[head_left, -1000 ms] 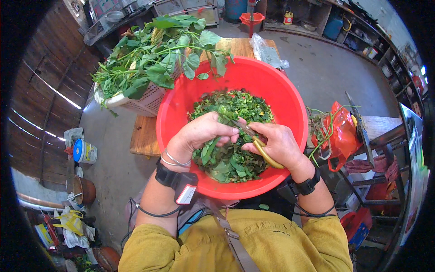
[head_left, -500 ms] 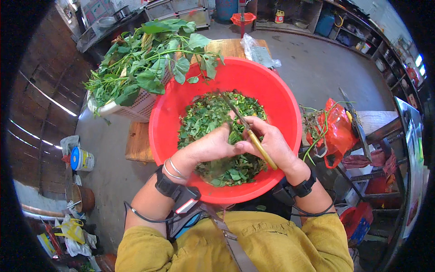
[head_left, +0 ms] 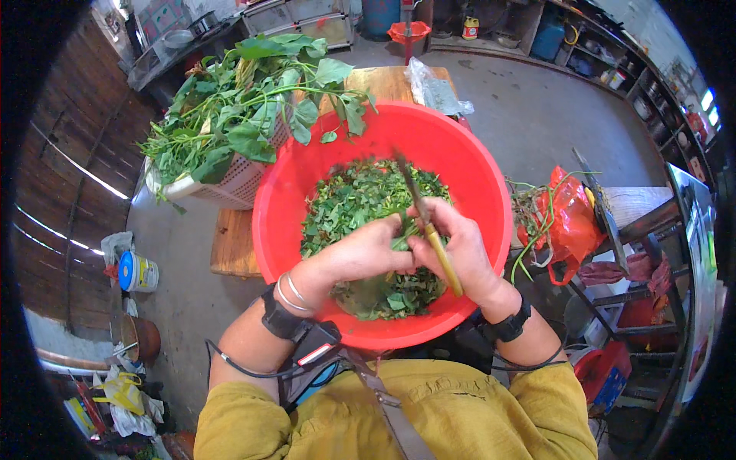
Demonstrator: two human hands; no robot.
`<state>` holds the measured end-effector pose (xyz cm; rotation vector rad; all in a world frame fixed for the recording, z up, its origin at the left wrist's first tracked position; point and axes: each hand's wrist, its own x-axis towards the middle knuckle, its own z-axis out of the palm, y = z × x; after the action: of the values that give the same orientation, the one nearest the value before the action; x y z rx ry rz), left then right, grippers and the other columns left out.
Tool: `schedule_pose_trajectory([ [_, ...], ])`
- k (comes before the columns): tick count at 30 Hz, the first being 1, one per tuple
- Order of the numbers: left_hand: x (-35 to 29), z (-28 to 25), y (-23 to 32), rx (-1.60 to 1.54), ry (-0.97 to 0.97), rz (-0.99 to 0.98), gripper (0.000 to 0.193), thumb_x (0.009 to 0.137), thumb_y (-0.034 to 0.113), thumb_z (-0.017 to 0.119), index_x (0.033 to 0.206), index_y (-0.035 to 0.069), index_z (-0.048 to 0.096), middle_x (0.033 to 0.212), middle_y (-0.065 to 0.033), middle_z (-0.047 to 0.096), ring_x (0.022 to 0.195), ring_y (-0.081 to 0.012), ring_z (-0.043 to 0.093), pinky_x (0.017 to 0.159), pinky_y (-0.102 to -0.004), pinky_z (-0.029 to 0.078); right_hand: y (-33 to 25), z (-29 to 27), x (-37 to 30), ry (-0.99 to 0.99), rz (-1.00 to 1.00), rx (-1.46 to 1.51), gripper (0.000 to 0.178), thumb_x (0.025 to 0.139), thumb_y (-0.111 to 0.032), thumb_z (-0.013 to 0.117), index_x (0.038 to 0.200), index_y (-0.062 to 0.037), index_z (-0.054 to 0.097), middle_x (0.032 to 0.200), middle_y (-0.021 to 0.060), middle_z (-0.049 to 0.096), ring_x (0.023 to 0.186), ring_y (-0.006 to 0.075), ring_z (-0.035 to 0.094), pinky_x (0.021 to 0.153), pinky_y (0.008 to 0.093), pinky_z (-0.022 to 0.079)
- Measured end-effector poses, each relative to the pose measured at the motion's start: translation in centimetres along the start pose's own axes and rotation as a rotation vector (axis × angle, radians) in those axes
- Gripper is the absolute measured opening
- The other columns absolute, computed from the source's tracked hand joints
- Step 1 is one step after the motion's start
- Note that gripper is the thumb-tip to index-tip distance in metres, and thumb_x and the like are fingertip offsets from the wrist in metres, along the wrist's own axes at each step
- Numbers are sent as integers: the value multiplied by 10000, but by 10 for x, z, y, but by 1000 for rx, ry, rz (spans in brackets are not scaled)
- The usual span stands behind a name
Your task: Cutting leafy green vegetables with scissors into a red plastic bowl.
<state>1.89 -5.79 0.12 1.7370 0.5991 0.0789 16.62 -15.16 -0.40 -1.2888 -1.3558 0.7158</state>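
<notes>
A big red plastic basin [head_left: 468, 153] sits in front of me, holding a heap of chopped green leaves [head_left: 360, 199]. My right hand [head_left: 456, 249] grips a knife [head_left: 429, 230] with a yellow handle, its dark blade pointing away over the greens. My left hand [head_left: 360, 253] pinches a bunch of leaves right beside the blade, fingers closed on them. Both hands meet over the near half of the basin.
A white basket [head_left: 238, 180] piled with leafy stems stands at the basin's left on a wooden board [head_left: 230, 245]. A red plastic bag [head_left: 567, 222] with stems lies at the right, by a wooden bench with a cleaver [head_left: 602, 207]. Concrete floor around; shelves at the far right.
My view has shifted, so the basin sits lower right in the picture. Both hands have slid toward the near side of the basin, still working knife and leaves together.
</notes>
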Motion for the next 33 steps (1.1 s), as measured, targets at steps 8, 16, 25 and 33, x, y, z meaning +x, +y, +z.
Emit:
schedule_pose_trajectory([
  [8,-33,11,11,-409,-66,-77,288,959,292,444,1096,39,466,824,-6,467,686,-83,478,654,-259,485,0,-7,1,41,21,10,337,755,4,634,1074,-28,529,830,37,562,763,82,544,681,234,456],
  [16,-51,24,4,-424,217,-151,264,977,276,405,1143,81,469,742,33,433,599,-55,397,473,-197,347,-1,-1,2,-78,28,50,380,754,-13,687,1097,-33,525,841,0,536,785,70,515,720,216,443],
  [25,-51,8,-15,-925,502,193,176,962,248,448,1077,120,481,744,57,404,603,-33,353,481,-170,301,4,-9,2,-244,87,-152,654,657,-364,800,1121,-10,503,838,94,578,774,187,565,701,313,467],
  [33,-48,12,-10,-801,547,110,152,960,224,453,1041,100,489,737,38,423,590,-43,376,460,-171,322,6,-7,2,-336,-41,-351,744,616,-434,795,1136,-1,485,943,164,564,865,303,564,757,384,459],
])
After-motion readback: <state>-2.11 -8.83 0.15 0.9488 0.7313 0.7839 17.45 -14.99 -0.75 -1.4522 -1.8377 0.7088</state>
